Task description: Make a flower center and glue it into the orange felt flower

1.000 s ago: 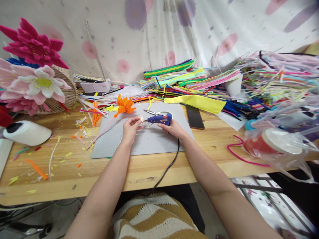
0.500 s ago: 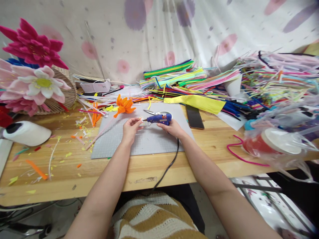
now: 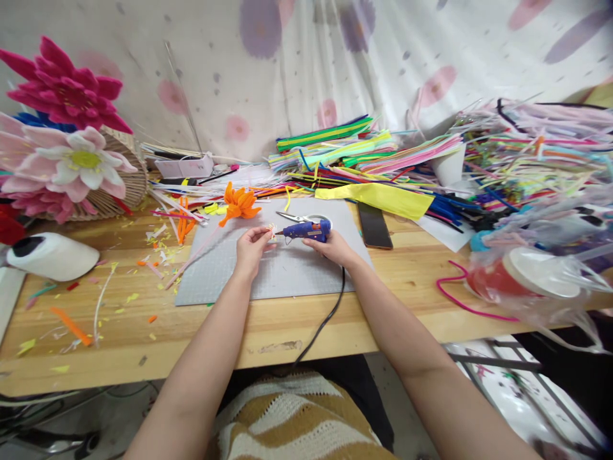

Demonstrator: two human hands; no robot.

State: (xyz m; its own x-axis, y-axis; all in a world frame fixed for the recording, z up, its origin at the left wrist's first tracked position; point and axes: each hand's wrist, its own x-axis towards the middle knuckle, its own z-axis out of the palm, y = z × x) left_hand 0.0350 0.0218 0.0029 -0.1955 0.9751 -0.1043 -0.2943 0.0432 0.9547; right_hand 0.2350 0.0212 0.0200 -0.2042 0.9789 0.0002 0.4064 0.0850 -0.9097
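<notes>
Between its fingertips, my left hand (image 3: 252,250) pinches a small pale piece (image 3: 272,231) with thin strands, too small to make out fully. My right hand (image 3: 329,245) is wrapped round a blue glue gun (image 3: 306,230), whose nozzle points left at that piece, at or very near it. A black cord (image 3: 326,319) hangs from the glue gun over the table edge. Both hands are above a grey cutting mat (image 3: 287,278). Scissors (image 3: 293,217) lie on the mat just behind the glue gun. An orange pipe-cleaner flower (image 3: 239,203) rests at the mat's back left.
Pipe-cleaner bundles (image 3: 345,153) are heaped along the back and right. A black phone (image 3: 374,225) lies right of the mat. At the left are fuzzy flowers (image 3: 79,160), a white roll (image 3: 57,257) and scattered scraps. A plastic-wrapped red tub (image 3: 488,278) stands at the right.
The glue gun has shifted very slightly to the right. Both hands keep nearly the same pose and hold the same things.
</notes>
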